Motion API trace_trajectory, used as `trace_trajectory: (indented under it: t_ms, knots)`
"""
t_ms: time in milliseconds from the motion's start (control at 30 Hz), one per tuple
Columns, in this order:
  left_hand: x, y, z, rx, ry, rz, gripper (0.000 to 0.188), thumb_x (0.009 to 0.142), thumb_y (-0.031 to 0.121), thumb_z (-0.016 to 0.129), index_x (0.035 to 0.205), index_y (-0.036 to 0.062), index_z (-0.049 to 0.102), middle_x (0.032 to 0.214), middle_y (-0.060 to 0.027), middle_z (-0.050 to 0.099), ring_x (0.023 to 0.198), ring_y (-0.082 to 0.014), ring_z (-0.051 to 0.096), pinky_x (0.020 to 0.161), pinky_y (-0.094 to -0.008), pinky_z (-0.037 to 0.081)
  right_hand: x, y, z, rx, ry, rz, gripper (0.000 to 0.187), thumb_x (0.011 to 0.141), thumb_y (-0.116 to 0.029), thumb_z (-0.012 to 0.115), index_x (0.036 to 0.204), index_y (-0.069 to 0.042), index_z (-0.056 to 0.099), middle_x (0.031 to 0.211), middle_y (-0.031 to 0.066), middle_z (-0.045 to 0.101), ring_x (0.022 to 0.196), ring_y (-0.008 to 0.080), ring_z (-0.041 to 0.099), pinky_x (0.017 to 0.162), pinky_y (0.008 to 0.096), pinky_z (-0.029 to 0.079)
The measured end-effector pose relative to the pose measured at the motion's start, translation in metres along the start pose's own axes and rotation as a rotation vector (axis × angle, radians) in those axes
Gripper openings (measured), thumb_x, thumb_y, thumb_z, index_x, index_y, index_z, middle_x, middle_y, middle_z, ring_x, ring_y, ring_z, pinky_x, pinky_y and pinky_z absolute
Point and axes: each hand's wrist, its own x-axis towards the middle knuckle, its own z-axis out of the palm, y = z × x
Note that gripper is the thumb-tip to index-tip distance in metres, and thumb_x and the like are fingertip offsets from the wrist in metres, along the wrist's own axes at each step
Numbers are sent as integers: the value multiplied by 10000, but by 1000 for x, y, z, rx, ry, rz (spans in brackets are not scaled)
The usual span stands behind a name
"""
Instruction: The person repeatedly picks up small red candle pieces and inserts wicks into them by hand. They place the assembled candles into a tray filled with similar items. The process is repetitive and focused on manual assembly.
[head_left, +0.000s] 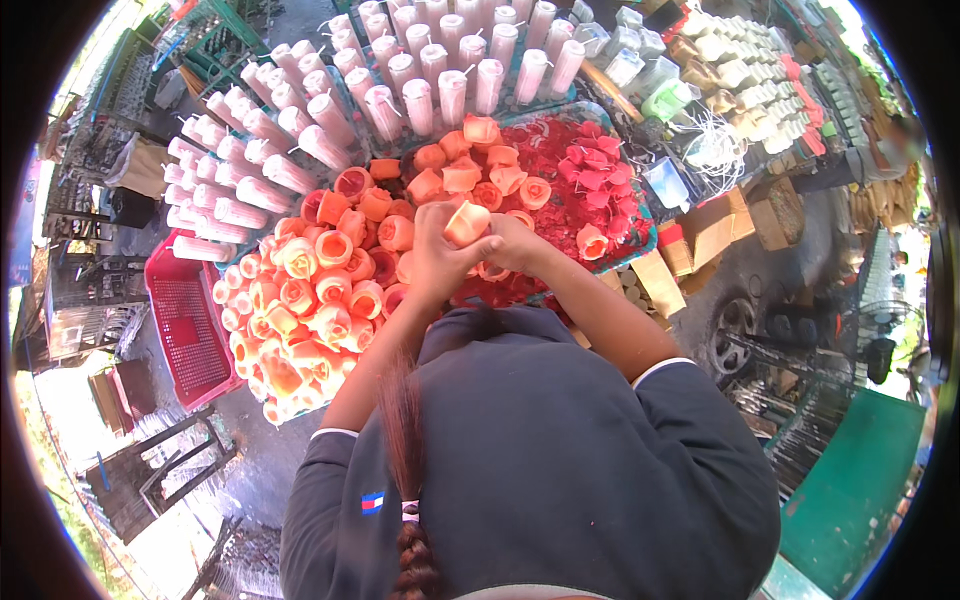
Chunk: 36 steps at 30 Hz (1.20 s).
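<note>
My left hand (440, 250) and my right hand (516, 245) meet in front of my chest, closed around an orange rose-shaped piece (467, 222). Its pale, smooth side faces up between them. The left thumb lies across below it; some of the right fingers are hidden. Under and beside the hands, many similar orange roses (330, 280) are heaped to the left. A smaller group of orange roses (462, 175) lies just beyond the hands. To their right, a tray (648, 243) holds red flower-shaped pieces (595, 178) and loose red bits.
Rows of pink pillar candles (420, 105) with white wicks stand at the back and left. A red plastic basket (190, 340) is at the left. Cardboard boxes (735, 215), white string (722, 150) and clear containers (627, 67) lie right. A green panel (850, 490) is lower right.
</note>
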Motion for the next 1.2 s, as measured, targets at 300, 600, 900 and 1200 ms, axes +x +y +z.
trace_trajectory:
  t_ms: [300, 600, 900, 1200]
  knots:
    - [10, 27, -38, 148, -289, 138, 190, 734, 175, 692, 709, 28, 573, 615, -92, 523, 541, -263, 518, 507, -335, 417, -35, -40, 13, -405, -30, 43, 306, 677, -206, 710, 897, -16, 615, 789, 105, 649, 737, 185, 622, 670, 317, 475]
    - [-4, 73, -48, -949, -142, -657, 229, 872, 193, 556, 745, 5, 590, 683, -57, 619, 553, -123, 572, 504, -243, 466, -62, -36, 10, 204, -455, -93, 225, 697, -94, 683, 858, -12, 549, 787, 46, 604, 748, 142, 604, 686, 299, 506]
    - [-1, 26, -34, -1099, 183, -845, 215, 861, 232, 529, 908, 23, 550, 781, -95, 596, 654, -172, 591, 613, -295, 503, -50, -32, 0, 490, -468, 281, 174, 733, -125, 639, 849, -22, 558, 809, 109, 611, 752, 227, 636, 629, 406, 553]
    - [37, -3, -105, -306, 169, -558, 288, 813, 331, 680, 860, 47, 660, 742, -3, 647, 649, -76, 580, 590, -205, 448, -70, 24, -95, -110, 191, 253, 257, 713, -145, 747, 877, -51, 573, 823, 44, 621, 761, 128, 617, 599, 301, 546]
